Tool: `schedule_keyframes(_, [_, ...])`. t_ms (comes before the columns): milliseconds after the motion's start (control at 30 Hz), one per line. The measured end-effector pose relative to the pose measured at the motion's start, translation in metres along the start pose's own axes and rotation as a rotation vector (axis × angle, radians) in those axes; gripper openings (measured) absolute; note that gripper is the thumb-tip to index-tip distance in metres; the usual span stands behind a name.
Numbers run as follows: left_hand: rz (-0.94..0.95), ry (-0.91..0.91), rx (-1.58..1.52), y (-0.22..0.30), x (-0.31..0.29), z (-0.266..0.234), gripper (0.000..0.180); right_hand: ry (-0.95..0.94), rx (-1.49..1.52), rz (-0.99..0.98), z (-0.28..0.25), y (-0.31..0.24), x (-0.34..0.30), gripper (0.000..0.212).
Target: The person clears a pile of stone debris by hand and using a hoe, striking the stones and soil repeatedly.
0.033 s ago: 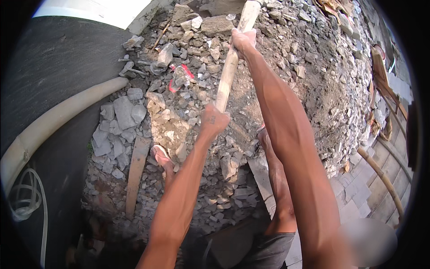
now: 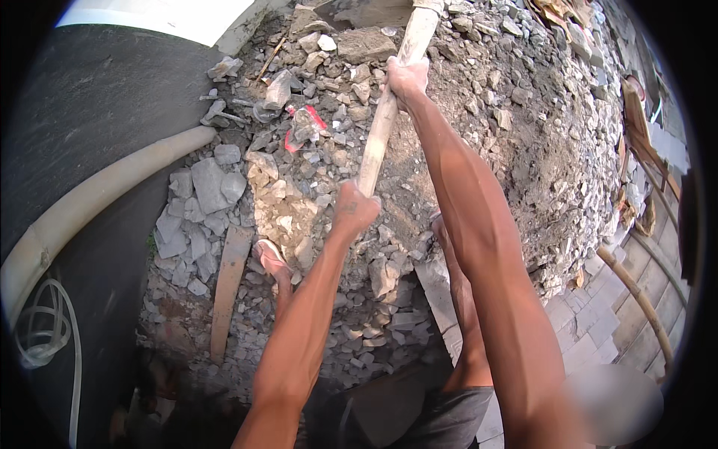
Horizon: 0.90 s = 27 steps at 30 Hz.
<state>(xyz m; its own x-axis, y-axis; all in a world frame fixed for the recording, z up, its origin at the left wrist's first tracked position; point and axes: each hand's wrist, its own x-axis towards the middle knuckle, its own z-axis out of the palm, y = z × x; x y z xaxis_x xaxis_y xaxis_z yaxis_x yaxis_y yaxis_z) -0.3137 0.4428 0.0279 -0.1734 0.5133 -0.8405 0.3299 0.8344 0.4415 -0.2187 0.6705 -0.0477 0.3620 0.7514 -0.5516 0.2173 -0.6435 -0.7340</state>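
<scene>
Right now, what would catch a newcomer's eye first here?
First, the pale shaft slanting through the upper middle, held by the left hand below and the right hand above. Then the red-edged scrap on the rubble left of it, and the thick beige pipe at far left.

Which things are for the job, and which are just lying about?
In use: wooden handle, gripped by left hand and right hand; maybe rubble too.

Seemingly just lying about: curved pipe, looped clear hose, red-edged plastic, flat board, wooden pole.
</scene>
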Motion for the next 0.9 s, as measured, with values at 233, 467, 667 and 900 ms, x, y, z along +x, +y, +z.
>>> schedule_keyframes(233, [-0.035,-0.143,-0.047,-0.088,-0.058,0.004,0.037,-0.083,0.155,0.111,-0.016,0.043,-0.085,0.039])
schedule_keyframes(467, [-0.205,-0.248,-0.044,-0.169,-0.182,0.002,0.032,-0.022,-0.077,0.414,-0.046,0.151,-0.217,0.05])
schedule_keyframes(667, [-0.649,-0.557,0.001,-0.268,-0.323,0.057,0.035,-0.025,-0.247,0.622,-0.151,0.295,-0.358,0.043])
schedule_keyframes(900, [-0.555,-0.416,0.09,-0.285,-0.332,0.043,0.039,-0.065,-0.036,0.447,-0.124,0.255,-0.382,0.044])
